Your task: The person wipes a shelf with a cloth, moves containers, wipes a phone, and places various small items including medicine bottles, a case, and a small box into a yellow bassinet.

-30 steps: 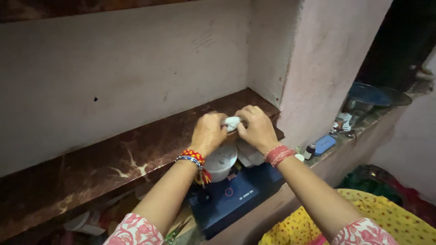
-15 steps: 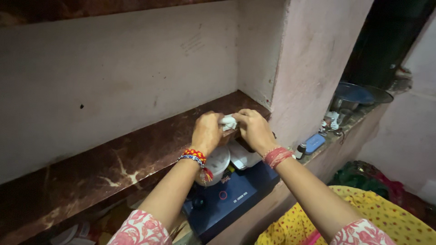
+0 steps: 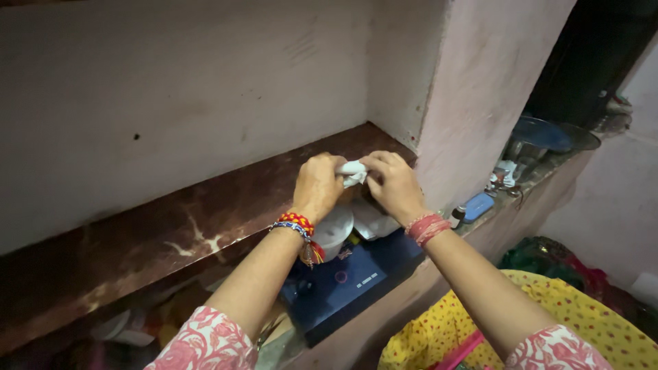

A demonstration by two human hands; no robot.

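A small white wad [image 3: 352,171], soft and crumpled like cloth or paper, is held at the centre of the frame, just above the front edge of a dark reddish-brown stone shelf [image 3: 171,233]. It is pinched from both sides: the left hand [image 3: 317,186] is closed on its left end, and the right hand [image 3: 393,185] is closed on its right end, fingertips meeting over it. The step in hand is judged to be a twisting or wringing of the wad between the two grips; what it is made of cannot be told for certain. For a further turn, a firm pinch on both ends and opposed wrist rotation would be called for, with the wad kept over the shelf. Beaded and threaded bracelets [image 3: 296,226] in red, blue and yellow are worn on the left wrist, red thread bands [image 3: 425,227] on the right. The shelf is polished, with pale veins, and is set against a matt, scuffed plaster wall [image 3: 171,103]. Below the hands, a round white lidded container [image 3: 334,231] and a flat dark blue box [image 3: 343,281] are seen. At the right of the frame, a ledge carries a blue metal plate [image 3: 541,133] and a small blue case [image 3: 478,205].
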